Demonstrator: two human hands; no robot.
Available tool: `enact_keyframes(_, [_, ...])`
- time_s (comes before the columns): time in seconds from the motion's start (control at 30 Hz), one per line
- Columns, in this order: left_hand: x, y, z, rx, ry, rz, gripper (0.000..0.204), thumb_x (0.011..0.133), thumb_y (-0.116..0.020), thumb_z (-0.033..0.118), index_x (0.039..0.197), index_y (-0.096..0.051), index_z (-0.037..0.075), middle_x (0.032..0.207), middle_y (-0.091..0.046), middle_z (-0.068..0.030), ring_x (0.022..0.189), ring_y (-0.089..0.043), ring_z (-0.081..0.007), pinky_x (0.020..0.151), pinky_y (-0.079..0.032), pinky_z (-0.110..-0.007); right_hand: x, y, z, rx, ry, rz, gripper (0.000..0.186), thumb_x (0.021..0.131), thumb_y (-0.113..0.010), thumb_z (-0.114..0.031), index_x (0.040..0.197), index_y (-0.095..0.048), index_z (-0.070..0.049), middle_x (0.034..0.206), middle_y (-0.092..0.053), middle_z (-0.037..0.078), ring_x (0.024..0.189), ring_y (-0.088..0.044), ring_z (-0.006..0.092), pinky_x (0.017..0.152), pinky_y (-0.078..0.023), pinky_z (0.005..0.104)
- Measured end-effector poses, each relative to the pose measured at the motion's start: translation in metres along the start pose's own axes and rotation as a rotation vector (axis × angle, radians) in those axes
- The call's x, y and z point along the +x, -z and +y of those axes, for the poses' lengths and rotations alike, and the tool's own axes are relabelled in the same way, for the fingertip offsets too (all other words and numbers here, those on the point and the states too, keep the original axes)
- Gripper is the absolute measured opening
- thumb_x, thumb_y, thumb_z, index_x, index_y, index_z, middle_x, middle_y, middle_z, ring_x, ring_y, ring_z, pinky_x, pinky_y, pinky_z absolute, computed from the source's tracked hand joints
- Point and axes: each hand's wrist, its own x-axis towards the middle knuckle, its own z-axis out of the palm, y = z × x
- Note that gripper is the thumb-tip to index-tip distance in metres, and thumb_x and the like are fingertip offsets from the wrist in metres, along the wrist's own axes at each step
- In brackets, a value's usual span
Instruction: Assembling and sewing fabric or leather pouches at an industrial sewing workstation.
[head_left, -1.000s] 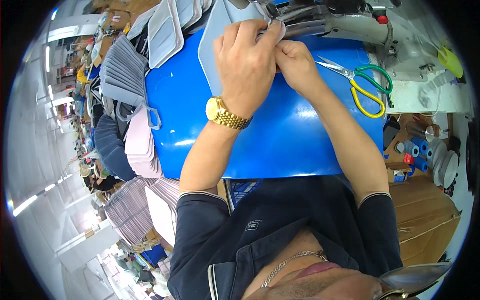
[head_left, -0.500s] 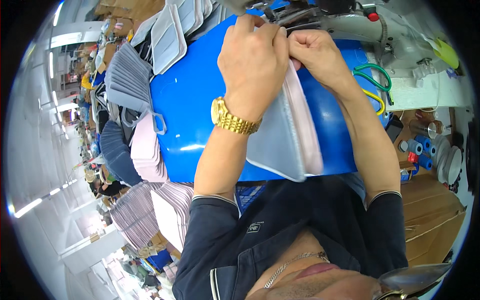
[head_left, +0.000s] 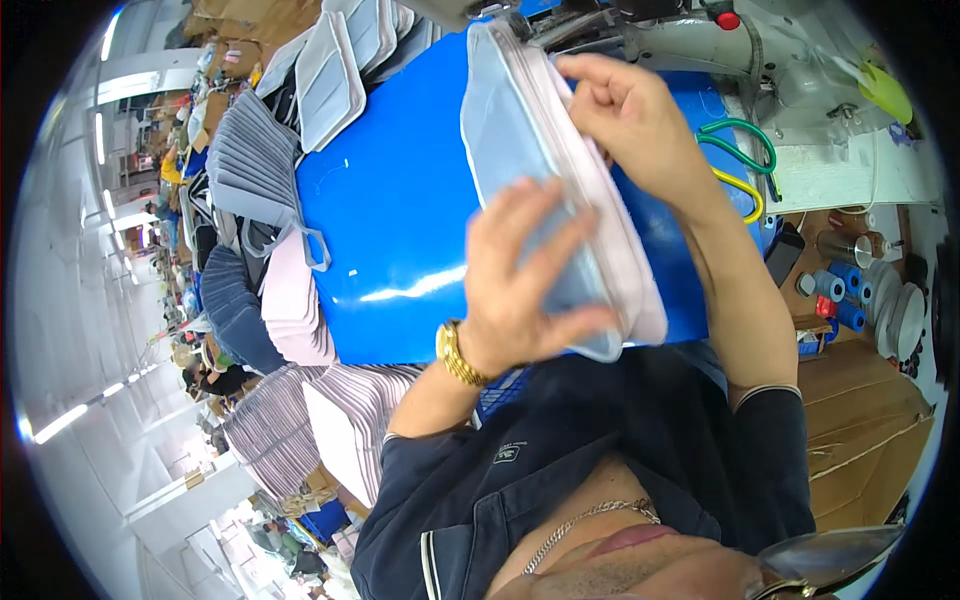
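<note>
A flat grey-and-pink fabric pouch (head_left: 520, 110) with piped edges stands slanted over the blue work surface (head_left: 400, 230), its lower corner towards me. My left hand (head_left: 525, 270), with a gold watch at the wrist, is spread against the pouch's grey side; its fingers are apart and a little blurred. On the pink side, my right hand (head_left: 635, 115) has its fingers curled in at the upper edge, where they seem to pinch the pouch. The exact contact of those fingertips is partly hidden.
Stacks of grey panels (head_left: 250, 155), pink panels (head_left: 292, 310) and dark blue panels (head_left: 235, 310) line the left side. Green-and-yellow-handled scissors (head_left: 738, 140) lie at right, beside a metal machine (head_left: 690, 45). Thread spools (head_left: 845, 285) and a cardboard box (head_left: 860, 420) are farther right.
My left hand has let go of the pouch's far end and come back towards me, opening over the grey side. The pouch has swung so its far end shows. My right hand stays nearby.
</note>
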Motion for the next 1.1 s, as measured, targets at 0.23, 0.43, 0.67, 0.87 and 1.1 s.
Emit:
enact_keyframes(0.23, [-0.020, -0.013, 0.017, 0.016, -0.125, -0.083, 0.057, 0.065, -0.076, 0.009, 0.120, -0.063, 0.006, 0.128, -0.054, -0.0199, 0.111, -0.055, -0.0378, 0.090, -0.048, -0.041, 0.014, 0.006, -0.002, -0.060, 0.111, -0.013, 0.034, 0.086, -0.064, -0.011, 0.116, -0.063, 0.004, 0.068, -0.060, 0.000, 0.058, -0.055, 0.0053, 0.051, -0.043, 0.0206])
enact_keyframes(0.43, [-0.016, -0.009, 0.023, 0.123, -0.068, 0.001, 0.053, 0.064, -0.071, 0.003, 0.116, -0.065, 0.006, 0.116, -0.057, -0.0132, 0.094, -0.057, -0.0284, 0.078, -0.050, -0.037, -0.041, 0.007, -0.015, -0.416, 0.023, -0.011, 0.039, 0.083, -0.070, -0.016, 0.116, -0.063, 0.004, 0.065, -0.058, 0.001, 0.057, -0.055, 0.0059, 0.052, -0.043, 0.0237])
enact_keyframes(0.67, [0.002, 0.010, 0.032, 0.111, -0.043, 0.100, 0.033, 0.069, -0.075, -0.006, 0.101, -0.070, 0.001, 0.094, -0.064, -0.0108, 0.081, -0.059, -0.0247, 0.068, -0.049, -0.033, -0.038, 0.007, -0.010, 0.004, -0.060, -0.054, 0.039, 0.089, -0.063, -0.004, 0.127, -0.057, 0.003, 0.077, -0.047, -0.008, 0.068, -0.041, -0.0010, 0.061, -0.035, 0.0154])
enact_keyframes(0.87, [0.029, 0.003, 0.025, 0.093, -0.026, 0.121, 0.029, 0.071, -0.075, -0.005, 0.098, -0.071, 0.003, 0.091, -0.063, -0.0100, 0.078, -0.059, -0.0221, 0.064, -0.047, -0.031, -0.010, 0.012, 0.010, 0.104, 0.038, -0.111, 0.042, 0.091, -0.058, -0.007, 0.131, -0.053, 0.006, 0.073, -0.051, -0.007, 0.065, -0.044, 0.0002, 0.057, -0.036, 0.0174])
enact_keyframes(1.1, [0.050, 0.004, -0.004, 0.146, -0.045, 0.145, 0.024, 0.072, -0.074, -0.002, 0.095, -0.071, 0.004, 0.090, -0.062, -0.0077, 0.074, -0.058, -0.0210, 0.061, -0.047, -0.030, 0.010, 0.008, 0.002, 0.089, 0.023, -0.119, 0.041, 0.088, -0.058, -0.004, 0.127, -0.055, 0.007, 0.073, -0.055, -0.004, 0.063, -0.047, 0.0018, 0.056, -0.039, 0.0189])
